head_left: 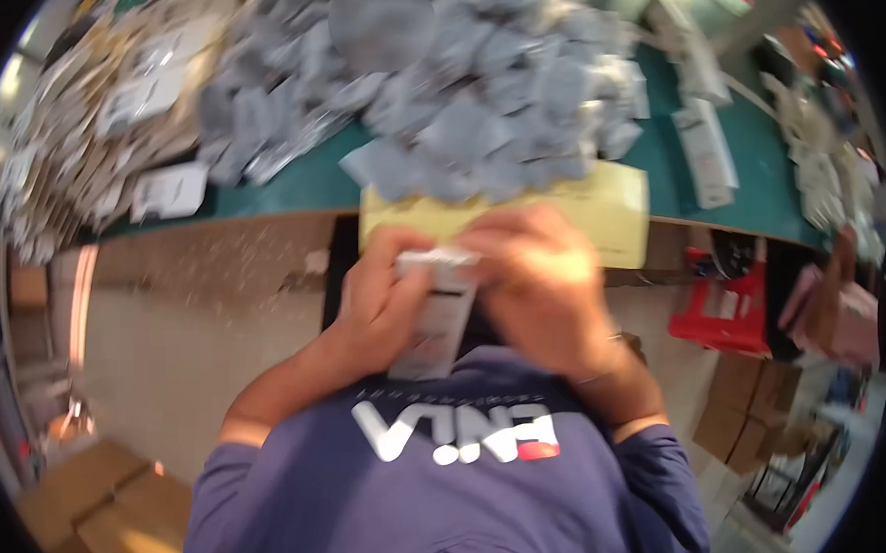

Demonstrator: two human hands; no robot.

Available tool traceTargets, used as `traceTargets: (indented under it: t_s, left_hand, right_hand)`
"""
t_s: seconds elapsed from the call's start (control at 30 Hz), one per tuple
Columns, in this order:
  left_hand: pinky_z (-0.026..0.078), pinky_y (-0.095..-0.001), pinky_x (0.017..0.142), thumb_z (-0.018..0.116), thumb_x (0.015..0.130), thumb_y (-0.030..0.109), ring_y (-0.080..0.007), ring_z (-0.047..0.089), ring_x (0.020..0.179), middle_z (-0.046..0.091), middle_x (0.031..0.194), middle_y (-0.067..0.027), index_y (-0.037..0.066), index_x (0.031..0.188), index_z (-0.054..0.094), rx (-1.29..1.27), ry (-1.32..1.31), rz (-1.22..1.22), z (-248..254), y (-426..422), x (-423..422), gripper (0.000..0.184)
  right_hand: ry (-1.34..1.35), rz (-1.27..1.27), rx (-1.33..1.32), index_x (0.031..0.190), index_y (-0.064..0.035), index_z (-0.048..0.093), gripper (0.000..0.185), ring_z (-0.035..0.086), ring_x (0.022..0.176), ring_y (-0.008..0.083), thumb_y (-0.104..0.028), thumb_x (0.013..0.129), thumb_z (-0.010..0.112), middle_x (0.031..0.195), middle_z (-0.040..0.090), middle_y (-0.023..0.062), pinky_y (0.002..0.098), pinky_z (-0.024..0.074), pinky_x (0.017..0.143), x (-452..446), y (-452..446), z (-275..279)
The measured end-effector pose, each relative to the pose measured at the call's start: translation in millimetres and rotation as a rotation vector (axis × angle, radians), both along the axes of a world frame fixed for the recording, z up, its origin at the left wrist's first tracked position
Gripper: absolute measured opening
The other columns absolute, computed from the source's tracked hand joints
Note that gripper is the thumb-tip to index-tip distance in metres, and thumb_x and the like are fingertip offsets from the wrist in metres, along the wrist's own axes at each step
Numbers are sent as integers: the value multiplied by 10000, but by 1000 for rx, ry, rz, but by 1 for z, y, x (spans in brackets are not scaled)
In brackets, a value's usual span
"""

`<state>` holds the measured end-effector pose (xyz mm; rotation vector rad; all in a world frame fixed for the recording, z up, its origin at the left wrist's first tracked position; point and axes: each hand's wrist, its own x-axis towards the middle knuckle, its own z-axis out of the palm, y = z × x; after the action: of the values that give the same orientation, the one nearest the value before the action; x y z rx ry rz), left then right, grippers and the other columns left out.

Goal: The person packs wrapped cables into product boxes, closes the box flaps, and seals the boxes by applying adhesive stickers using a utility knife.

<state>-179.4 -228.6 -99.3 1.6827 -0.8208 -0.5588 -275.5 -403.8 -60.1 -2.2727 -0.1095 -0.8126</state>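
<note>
My left hand (387, 299) is wrapped round the side of a small white box (441, 321) with dark print, held upright in front of my shirt. At the box's top end, my right hand (542, 292) has its fingers curled and pressed against the edge. Motion blurs this hand, and its fingertips are partly hidden. Just beyond both hands, a yellow sheet (607, 210) lies over the front edge of the green table (298, 184). On the table behind it is a large heap of grey-blue packets (471, 128) in clear wrapping.
Stacked flat white and tan cartons (147, 101) fill the table's left side. Long white boxes (705, 155) lie on the right. A red stool (727, 311) stands on the floor to the right, near brown cardboard boxes (747, 408). Another person's arm (831, 297) shows at far right.
</note>
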Motion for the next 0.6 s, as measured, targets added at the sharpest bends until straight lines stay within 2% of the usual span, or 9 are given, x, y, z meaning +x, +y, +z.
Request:
traceTargets:
  t_s: [0.03,0.07,0.13,0.37,0.5,0.53,0.6]
  left_hand:
    - [456,-313,703,410,948,88,-198,542,783,573,936,-96,14,1205,470,24,-80,-20,8,-1,-1,274]
    - [440,-284,764,385,943,47,-182,527,847,558,1013,-118,19,1273,408,-103,-84,5,-2,-4,-4,332]
    - [425,-258,793,375,944,25,-167,519,875,547,1054,-125,25,1327,333,-192,272,16,13,-12,-13,385]
    - [423,-238,788,359,951,33,-144,524,870,551,1076,-136,55,1335,326,-250,382,-145,2,-14,-18,385]
    - [449,-247,758,371,954,45,-142,536,859,557,1076,-143,69,1335,341,-261,444,77,10,-28,0,383]
    - [467,-259,757,392,958,80,-159,556,878,567,1080,-143,73,1329,364,-248,530,-1,11,-35,6,372]
    - [484,-272,756,413,962,116,-175,575,896,576,1084,-143,77,1322,387,-230,616,-82,18,-54,8,363]
  right_hand:
    - [46,29,-30,1000,-72,679,389,571,739,222,23,623,686,943,658,45,310,479,656,1,5,3]
    - [95,50,-57,1012,-87,678,430,572,742,228,28,598,672,949,657,36,314,484,659,3,11,4]
    - [122,41,-29,1059,-94,672,452,575,745,233,30,624,668,946,655,36,309,488,652,-2,10,-5]
    - [195,21,0,1072,-101,670,343,588,764,217,-44,736,708,982,664,29,285,491,648,-33,-7,-28]
    - [131,-79,19,1065,-100,671,272,633,822,213,-121,798,713,1051,675,40,284,506,670,-58,-35,-25]
    - [128,-82,16,1065,-100,671,272,633,822,213,-121,798,713,1051,675,40,284,506,670,-60,-38,-21]
    - [29,3,-262,1061,-93,670,278,649,850,217,-134,790,719,1075,677,53,288,513,672,-64,-38,-7]
